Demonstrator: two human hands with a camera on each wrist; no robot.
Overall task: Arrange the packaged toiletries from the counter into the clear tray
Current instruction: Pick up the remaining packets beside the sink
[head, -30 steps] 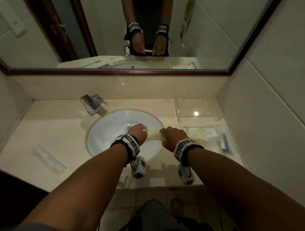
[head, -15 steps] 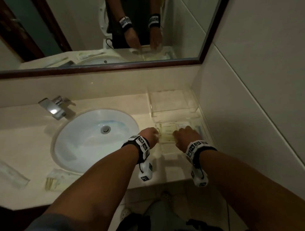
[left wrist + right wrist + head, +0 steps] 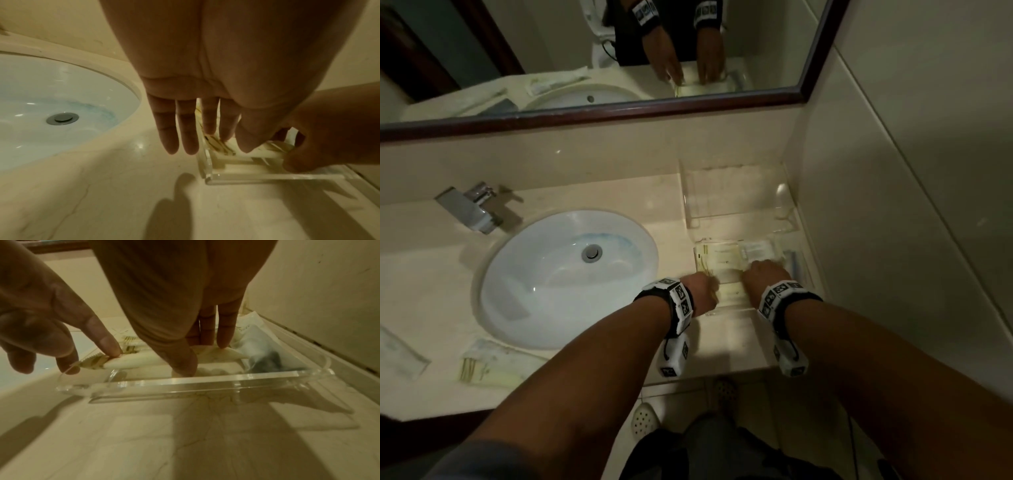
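Observation:
The clear tray [image 3: 726, 310] sits on the counter right of the sink, against the wall. It holds a flat cream packet [image 3: 719, 257], a white packet [image 3: 756, 250] and a bluish wrapped item [image 3: 794, 263]. Both hands hold a long cream packet [image 3: 139, 361] low inside the tray's front wall [image 3: 205, 382]. My left hand [image 3: 714, 286] pinches its serrated left end. My right hand [image 3: 751, 270] holds its middle between thumb and fingers [image 3: 223, 340]. Two more packets lie left of the sink: a yellow-printed one [image 3: 493, 366] and a clear one [image 3: 400, 356].
The white sink [image 3: 517, 308] and chrome faucet [image 3: 470, 209] lie to the left. A second clear holder [image 3: 739, 195] stands behind the tray. The tiled wall [image 3: 893, 205] is right beside the tray. A mirror [image 3: 585, 51] hangs above.
Both hands have carried the long cream packet from over the sink rightward and lowered it into the clear tray. My head has turned right with them.

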